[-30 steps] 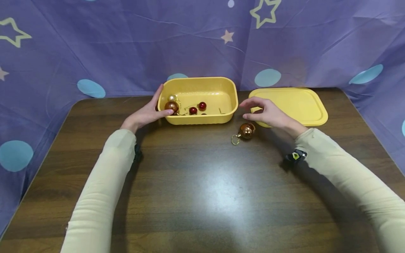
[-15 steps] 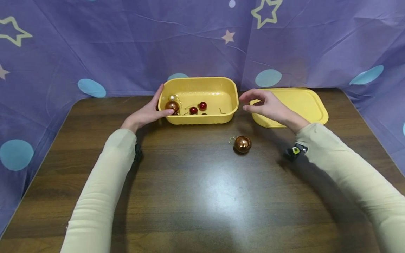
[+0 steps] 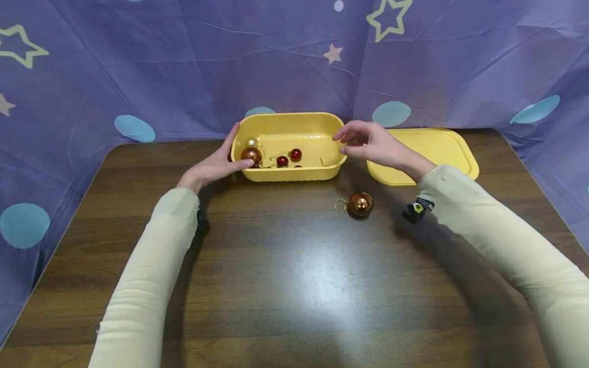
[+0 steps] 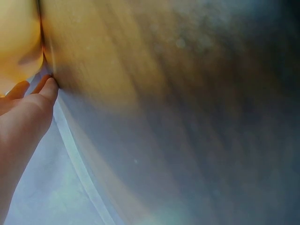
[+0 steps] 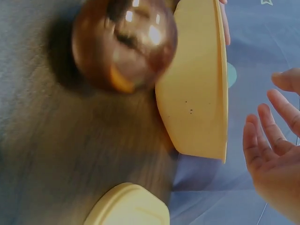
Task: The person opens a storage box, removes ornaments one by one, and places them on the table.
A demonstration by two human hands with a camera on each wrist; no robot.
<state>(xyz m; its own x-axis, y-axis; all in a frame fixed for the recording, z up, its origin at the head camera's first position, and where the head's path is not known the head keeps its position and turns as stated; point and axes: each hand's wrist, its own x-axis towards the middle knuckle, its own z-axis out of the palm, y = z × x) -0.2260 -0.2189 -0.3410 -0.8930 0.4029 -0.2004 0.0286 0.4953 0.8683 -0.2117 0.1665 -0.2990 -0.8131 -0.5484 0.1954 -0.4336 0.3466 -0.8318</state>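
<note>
A yellow plastic container (image 3: 294, 175) stands near the back of the table, with several small Christmas baubles inside: a copper one (image 3: 250, 155), a pale gold one (image 3: 251, 143) and dark red ones (image 3: 296, 154). My left hand (image 3: 211, 166) grips the container's left end, thumb over the front rim beside the copper bauble. Over the right rim hovers my right hand (image 3: 375, 145), fingers loosely bent and holding nothing; the right wrist view shows it apart from the container. A larger-looking loose copper bauble (image 3: 361, 204) with a gold string lies on the table below it.
The yellow lid (image 3: 434, 153) lies flat to the right of the container, partly behind my right hand. A purple cloth with stars (image 3: 294, 66) hangs right behind the wooden table (image 3: 276, 266).
The loose copper bauble has rolled toward the front of the table, then slightly to the right. My right hand has moved up and left to the container's right rim. The left hand stays put.
</note>
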